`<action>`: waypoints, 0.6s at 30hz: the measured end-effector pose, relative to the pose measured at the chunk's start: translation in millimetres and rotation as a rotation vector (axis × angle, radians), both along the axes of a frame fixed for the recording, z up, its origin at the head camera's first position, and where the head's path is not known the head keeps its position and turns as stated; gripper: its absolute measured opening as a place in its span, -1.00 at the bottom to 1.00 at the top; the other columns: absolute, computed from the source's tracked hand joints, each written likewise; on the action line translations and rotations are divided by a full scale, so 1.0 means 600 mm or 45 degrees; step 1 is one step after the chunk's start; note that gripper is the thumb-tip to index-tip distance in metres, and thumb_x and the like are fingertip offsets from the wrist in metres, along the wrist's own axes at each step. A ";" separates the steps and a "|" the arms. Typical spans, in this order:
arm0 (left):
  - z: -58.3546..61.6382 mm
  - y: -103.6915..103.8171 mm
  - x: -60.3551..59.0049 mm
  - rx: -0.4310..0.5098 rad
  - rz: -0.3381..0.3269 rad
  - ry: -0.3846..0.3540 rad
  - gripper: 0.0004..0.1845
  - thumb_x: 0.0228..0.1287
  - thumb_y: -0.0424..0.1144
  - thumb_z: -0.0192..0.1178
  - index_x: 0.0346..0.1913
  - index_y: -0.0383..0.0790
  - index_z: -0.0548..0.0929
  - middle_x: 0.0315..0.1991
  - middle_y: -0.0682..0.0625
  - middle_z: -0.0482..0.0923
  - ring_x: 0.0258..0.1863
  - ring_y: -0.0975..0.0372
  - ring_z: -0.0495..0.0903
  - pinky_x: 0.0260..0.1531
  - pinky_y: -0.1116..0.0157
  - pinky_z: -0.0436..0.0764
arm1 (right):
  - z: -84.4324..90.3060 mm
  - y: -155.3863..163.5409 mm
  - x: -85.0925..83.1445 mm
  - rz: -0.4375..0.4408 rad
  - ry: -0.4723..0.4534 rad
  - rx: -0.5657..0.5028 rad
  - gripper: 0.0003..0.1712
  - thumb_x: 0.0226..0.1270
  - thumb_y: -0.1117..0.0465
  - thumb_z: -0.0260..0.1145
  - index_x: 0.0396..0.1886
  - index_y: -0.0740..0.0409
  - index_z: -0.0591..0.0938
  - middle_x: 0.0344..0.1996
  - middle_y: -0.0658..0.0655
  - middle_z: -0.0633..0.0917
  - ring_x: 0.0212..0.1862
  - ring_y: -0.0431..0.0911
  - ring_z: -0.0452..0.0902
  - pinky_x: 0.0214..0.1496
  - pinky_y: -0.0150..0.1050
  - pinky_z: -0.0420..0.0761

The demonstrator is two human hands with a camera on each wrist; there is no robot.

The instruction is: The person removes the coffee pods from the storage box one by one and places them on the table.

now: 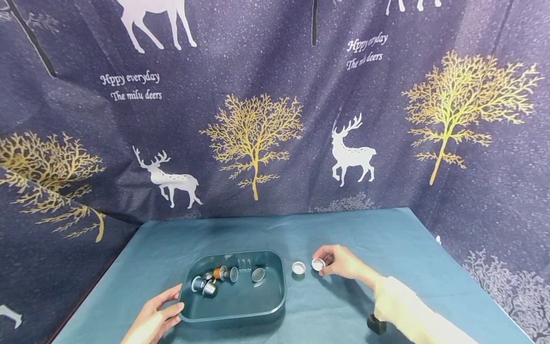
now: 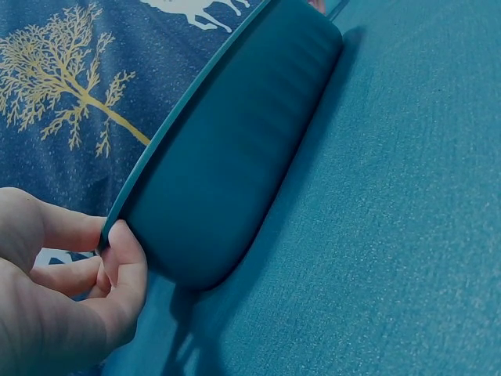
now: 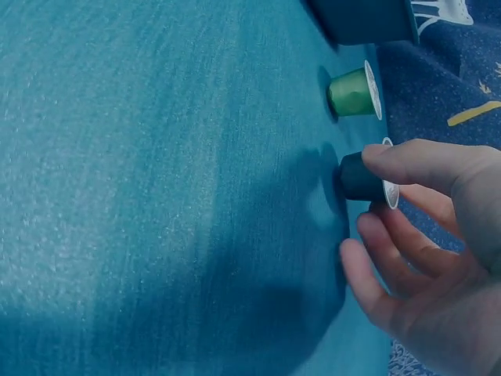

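A teal tray [image 1: 275, 286] stands on the teal table cloth with several coffee capsules [image 1: 215, 278] lying in its left half. My left hand [image 1: 174, 306] pinches the tray's front left rim; in the left wrist view the thumb [image 2: 125, 262] lies on the rim over the tray's outer wall [image 2: 235, 157]. To the right of the tray my right hand [image 1: 323, 263] pinches a dark capsule [image 3: 360, 178] standing on the cloth, foil lid [image 1: 318, 264] facing up. A green capsule [image 3: 352, 92] stands between it and the tray, untouched.
A dark blue cloth printed with deer and golden trees [image 1: 253, 138] walls the table at the back and on both sides. A small black block [image 1: 376, 324] sits under my right sleeve [image 1: 412, 310]. The tray's corner [image 3: 368, 19] shows just beyond the green capsule.
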State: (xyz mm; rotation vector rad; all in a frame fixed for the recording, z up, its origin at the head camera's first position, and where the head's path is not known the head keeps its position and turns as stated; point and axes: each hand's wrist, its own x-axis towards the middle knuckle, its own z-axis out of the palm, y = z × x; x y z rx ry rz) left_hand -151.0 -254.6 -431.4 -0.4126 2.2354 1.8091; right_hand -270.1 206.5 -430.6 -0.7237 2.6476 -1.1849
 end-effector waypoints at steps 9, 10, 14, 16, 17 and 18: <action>-0.001 0.000 0.000 0.004 -0.006 0.003 -0.26 0.38 -0.35 0.16 0.50 -0.52 0.09 0.38 -0.46 0.07 0.12 0.08 0.51 -0.03 0.11 0.63 | -0.004 -0.002 -0.004 0.024 0.035 0.033 -0.55 -0.09 0.37 0.54 -0.10 0.19 0.69 -0.22 0.15 0.77 -0.24 -0.09 0.68 -0.23 -0.33 0.63; -0.001 0.000 0.000 0.002 -0.007 0.004 -0.26 0.38 -0.35 0.16 0.50 -0.52 0.09 0.38 -0.46 0.07 0.14 0.07 0.50 -0.03 0.11 0.63 | -0.005 -0.002 -0.004 0.024 0.038 0.038 -0.55 -0.09 0.37 0.54 -0.10 0.19 0.69 -0.22 0.15 0.77 -0.24 -0.09 0.69 -0.23 -0.33 0.63; -0.001 0.000 0.000 -0.004 -0.011 0.008 -0.27 0.38 -0.35 0.15 0.50 -0.51 0.09 0.38 -0.46 0.08 0.13 0.08 0.51 -0.04 0.12 0.63 | -0.008 0.000 -0.006 0.023 0.045 0.054 -0.56 -0.08 0.35 0.54 -0.10 0.17 0.69 -0.21 0.14 0.77 -0.23 -0.07 0.70 -0.23 -0.33 0.63; -0.001 0.000 0.000 -0.008 -0.012 0.008 -0.27 0.38 -0.35 0.15 0.50 -0.52 0.09 0.38 -0.46 0.08 0.11 0.10 0.52 -0.05 0.13 0.64 | -0.008 0.000 -0.005 0.025 0.040 0.053 -0.56 -0.07 0.36 0.54 -0.10 0.18 0.69 -0.21 0.15 0.77 -0.23 -0.06 0.71 -0.23 -0.34 0.64; -0.001 0.000 0.000 -0.008 -0.012 0.007 -0.27 0.38 -0.35 0.15 0.50 -0.52 0.09 0.37 -0.46 0.08 0.10 0.11 0.52 -0.05 0.13 0.64 | -0.007 0.000 -0.005 0.027 0.038 0.052 -0.56 -0.07 0.36 0.53 -0.09 0.18 0.69 -0.21 0.16 0.77 -0.22 -0.06 0.71 -0.24 -0.34 0.63; -0.001 0.000 0.000 -0.008 -0.012 0.005 -0.27 0.38 -0.35 0.15 0.50 -0.52 0.09 0.37 -0.46 0.08 0.10 0.11 0.53 -0.05 0.13 0.64 | -0.007 0.000 -0.004 0.029 0.035 0.050 -0.56 -0.07 0.36 0.53 -0.09 0.18 0.69 -0.21 0.16 0.77 -0.22 -0.05 0.71 -0.24 -0.34 0.63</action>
